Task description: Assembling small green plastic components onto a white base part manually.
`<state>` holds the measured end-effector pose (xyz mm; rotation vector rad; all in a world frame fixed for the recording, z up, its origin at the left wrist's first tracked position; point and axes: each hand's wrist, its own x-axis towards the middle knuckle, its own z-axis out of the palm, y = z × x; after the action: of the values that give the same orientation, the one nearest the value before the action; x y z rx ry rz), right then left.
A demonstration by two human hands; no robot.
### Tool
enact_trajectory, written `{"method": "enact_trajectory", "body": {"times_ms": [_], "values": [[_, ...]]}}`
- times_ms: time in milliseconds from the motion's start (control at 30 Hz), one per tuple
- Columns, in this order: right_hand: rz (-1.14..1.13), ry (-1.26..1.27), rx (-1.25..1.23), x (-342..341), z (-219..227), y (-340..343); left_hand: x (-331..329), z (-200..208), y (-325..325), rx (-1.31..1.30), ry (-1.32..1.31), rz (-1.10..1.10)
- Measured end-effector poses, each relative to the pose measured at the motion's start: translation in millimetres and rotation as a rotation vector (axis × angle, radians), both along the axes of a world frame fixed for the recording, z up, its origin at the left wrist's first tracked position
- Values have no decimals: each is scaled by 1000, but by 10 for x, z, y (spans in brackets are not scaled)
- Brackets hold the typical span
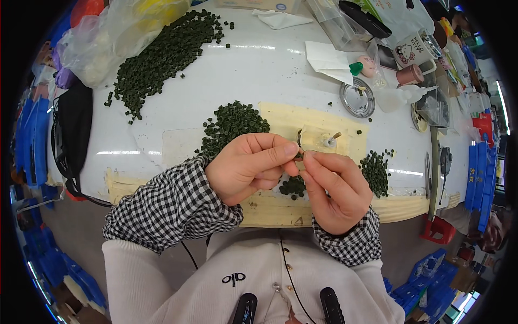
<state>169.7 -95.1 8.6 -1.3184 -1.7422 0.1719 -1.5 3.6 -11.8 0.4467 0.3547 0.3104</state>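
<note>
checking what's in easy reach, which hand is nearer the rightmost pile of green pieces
Right. The right hand is just beside the left edge of the rightmost pile of green pieces; the left hand is farther off, to the left of the right hand.

Left hand and right hand pinch close together.

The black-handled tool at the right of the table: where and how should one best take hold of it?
Grip the black-handled tool by its thick handle, probably from above with the right hand: the thick end points away from the person, the thin shaft toward them.
</note>
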Motion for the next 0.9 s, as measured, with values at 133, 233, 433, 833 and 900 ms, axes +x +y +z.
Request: {"method": "enact_trajectory", "body": {"times_ms": [133, 233, 433, 833, 900], "values": [[-6, -78, 17, -18, -8, 13, 4, -3, 9, 5, 15, 17], [5, -7, -43, -19, 11, 10, 14, 7, -2, 41, 45, 31], [25, 108, -145, -7, 9, -7, 26, 21, -18, 138, 114, 72], [68, 134, -155, 6, 20, -7, 32, 45, 4, 233, 182, 79], [85, 145, -172, 10, 40, -4, 34, 21, 10, 189, 138, 95]]}}
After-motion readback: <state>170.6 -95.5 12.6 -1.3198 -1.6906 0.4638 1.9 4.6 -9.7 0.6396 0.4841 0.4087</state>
